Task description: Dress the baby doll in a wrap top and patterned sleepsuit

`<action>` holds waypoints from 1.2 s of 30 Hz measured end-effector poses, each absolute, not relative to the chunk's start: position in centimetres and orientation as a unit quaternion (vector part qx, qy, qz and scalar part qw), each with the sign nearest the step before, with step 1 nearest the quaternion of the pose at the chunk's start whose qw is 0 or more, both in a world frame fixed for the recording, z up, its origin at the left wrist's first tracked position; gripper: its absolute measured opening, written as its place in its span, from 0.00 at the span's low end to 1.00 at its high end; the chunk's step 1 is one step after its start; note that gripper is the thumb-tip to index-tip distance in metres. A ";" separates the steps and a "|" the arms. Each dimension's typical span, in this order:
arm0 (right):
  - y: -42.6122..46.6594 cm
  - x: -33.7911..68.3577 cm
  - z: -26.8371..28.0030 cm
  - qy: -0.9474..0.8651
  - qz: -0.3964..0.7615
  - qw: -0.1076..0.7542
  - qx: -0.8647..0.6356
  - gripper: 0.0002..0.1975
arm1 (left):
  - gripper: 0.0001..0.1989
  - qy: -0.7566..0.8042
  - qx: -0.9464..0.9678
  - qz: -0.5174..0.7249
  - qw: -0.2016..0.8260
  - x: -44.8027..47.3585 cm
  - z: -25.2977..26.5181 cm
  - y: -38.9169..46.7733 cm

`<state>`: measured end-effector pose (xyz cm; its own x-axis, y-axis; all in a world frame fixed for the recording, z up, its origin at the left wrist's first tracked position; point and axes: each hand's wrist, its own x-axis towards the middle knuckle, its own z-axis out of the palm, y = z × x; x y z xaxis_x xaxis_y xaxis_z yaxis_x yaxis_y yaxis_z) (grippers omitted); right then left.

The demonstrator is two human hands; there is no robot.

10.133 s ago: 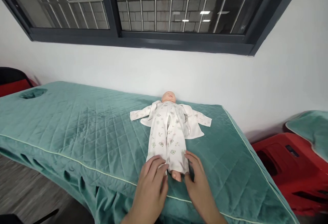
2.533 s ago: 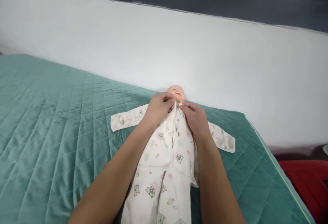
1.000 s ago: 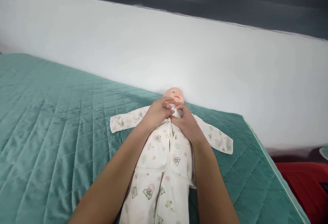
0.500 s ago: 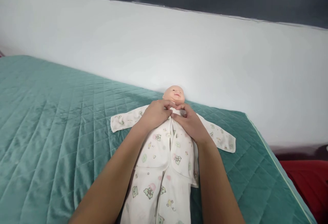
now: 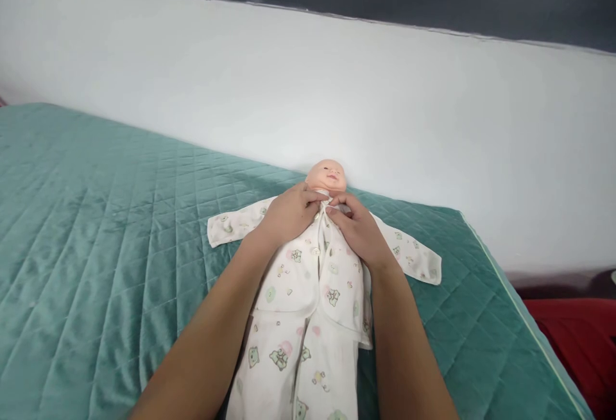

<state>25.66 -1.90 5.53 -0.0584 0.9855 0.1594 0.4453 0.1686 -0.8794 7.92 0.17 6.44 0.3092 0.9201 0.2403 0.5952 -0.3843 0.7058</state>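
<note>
A baby doll (image 5: 327, 175) lies on its back, its head near the wall. It wears a white baby shirt (image 5: 293, 279) printed with small bears, the sleeves spread out to both sides. At the collar, just under the doll's chin, my left hand (image 5: 292, 213) pinches one front edge of the shirt. Opposite it, my right hand (image 5: 357, 224) has thumb and fingers closed on the other front edge. A button shows lower on the shirt front, where the edges part slightly. Matching pants (image 5: 274, 356) reach down out of view. The cloth between my fingertips is mostly hidden.
A green quilted bed cover (image 5: 120, 247) lies beneath the doll, its piped edge running down the right side. Behind it rises a white wall (image 5: 240, 86) with a dark band on top. Something red (image 5: 572, 336) is beyond the bed's right edge.
My fingertips have drawn slightly apart at the collar, and more of the cloth between them shows. The doll and its clothes lie nearly as before.
</note>
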 end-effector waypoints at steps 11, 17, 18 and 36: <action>-1.9 25.3 5.2 -0.624 0.299 0.463 -0.554 0.11 | 0.18 0.448 0.783 0.370 0.222 7.6 5.9 0.5; -2.5 25.1 5.5 -0.619 0.282 0.444 -0.583 0.14 | 0.16 0.468 0.779 0.381 0.169 7.5 5.8 0.0; -3.0 25.1 5.6 -0.620 0.280 0.438 -0.588 0.15 | 0.15 0.473 0.780 0.377 0.156 7.6 5.9 -0.3; -8.3 21.3 5.9 -0.614 0.111 0.399 -0.672 0.13 | 0.13 0.511 0.747 0.391 0.165 7.4 4.3 -5.1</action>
